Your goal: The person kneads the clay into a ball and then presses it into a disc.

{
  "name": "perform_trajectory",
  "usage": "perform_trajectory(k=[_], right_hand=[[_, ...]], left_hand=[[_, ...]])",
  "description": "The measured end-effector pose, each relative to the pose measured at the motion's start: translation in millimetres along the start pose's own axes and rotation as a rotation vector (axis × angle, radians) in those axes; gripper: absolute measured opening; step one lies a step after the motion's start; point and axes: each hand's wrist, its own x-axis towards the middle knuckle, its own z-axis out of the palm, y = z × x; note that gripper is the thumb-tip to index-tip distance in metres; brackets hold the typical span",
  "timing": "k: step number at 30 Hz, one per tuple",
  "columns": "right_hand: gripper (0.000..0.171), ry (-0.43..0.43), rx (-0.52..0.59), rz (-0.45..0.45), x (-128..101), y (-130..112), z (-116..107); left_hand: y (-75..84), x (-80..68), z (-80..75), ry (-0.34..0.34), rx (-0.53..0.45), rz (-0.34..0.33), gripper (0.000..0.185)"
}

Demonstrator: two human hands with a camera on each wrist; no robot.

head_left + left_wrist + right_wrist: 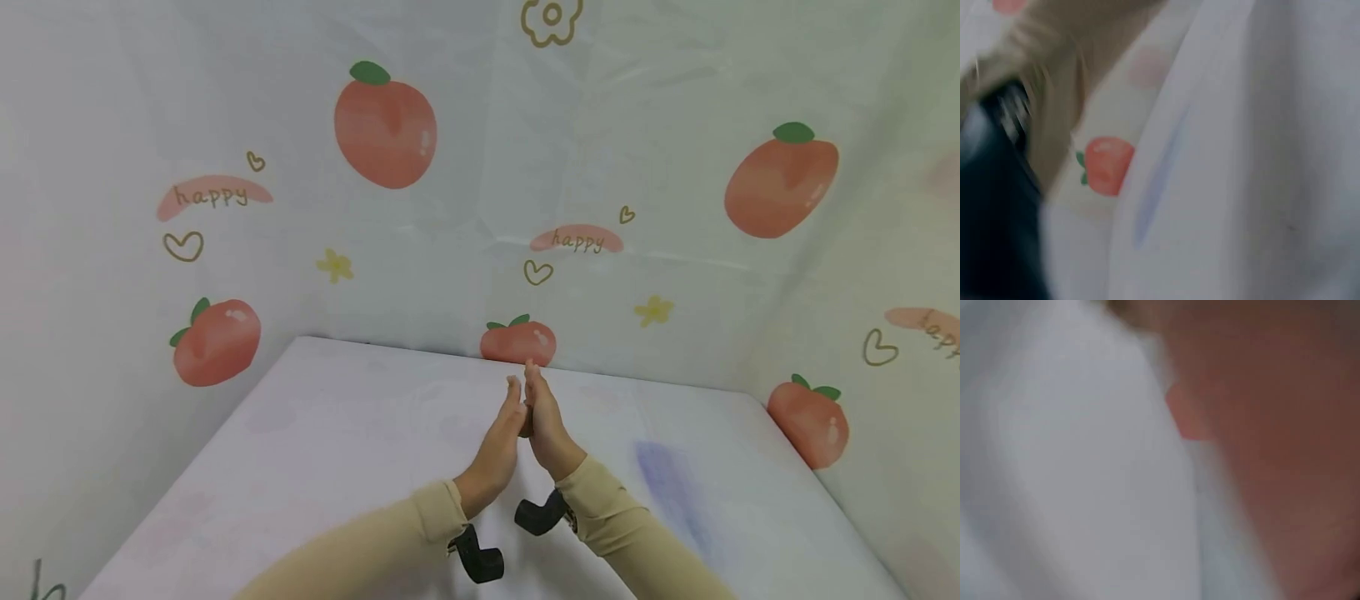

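The left hand (501, 446) and right hand (546, 429) meet palm to palm above the middle of the table (315, 433), fingers straight, pointing toward the far edge and holding nothing, neither hand nearer, with bare cloth open on both sides and the fruit-print backdrop (386, 133) close behind.

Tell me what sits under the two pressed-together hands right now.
Under the left hand and right hand, only the pale white-lilac cloth-covered table shows, bare there. Whether anything sits between the palms is hidden.
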Motion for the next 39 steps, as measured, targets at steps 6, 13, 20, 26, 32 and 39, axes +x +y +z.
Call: perform_trajectory(k=[6,13,20,26,32,39], right_hand=[[0.064,-0.008,-0.005,0.030,-5.0,10.7,4.5],[0.066,-0.137,-0.012,0.049,-27.7,12.1,17.6],[0.065,-0.062,-0.007,-0.043,-19.3,-4.5,6.8],[0.064,0.005,-0.028,-0.039,-3.1,-7.5,-3.7],[0.058,-0.001,0.042,0.025,-4.9,7.1,-3.1],[0.064,-0.103,0.025,0.013,-29.8,8.1,14.3]], left_hand=[[6.4,5.3,-4.4,0.051,-0.045,-0.049,0.063],[-6.1,23.2,-19.7,0.163,-0.058,-0.150,0.066],[-16.9,12.6,-8.8,0.096,-0.044,-0.239,0.073],[-4.1,3.2,2.1,0.032,-0.056,-0.083,0.062],[11.6,9.8,-1.4,0.043,-0.020,-0.031,0.063],[-7.8,24.4,-16.2,0.165,-0.012,-0.200,0.067]])
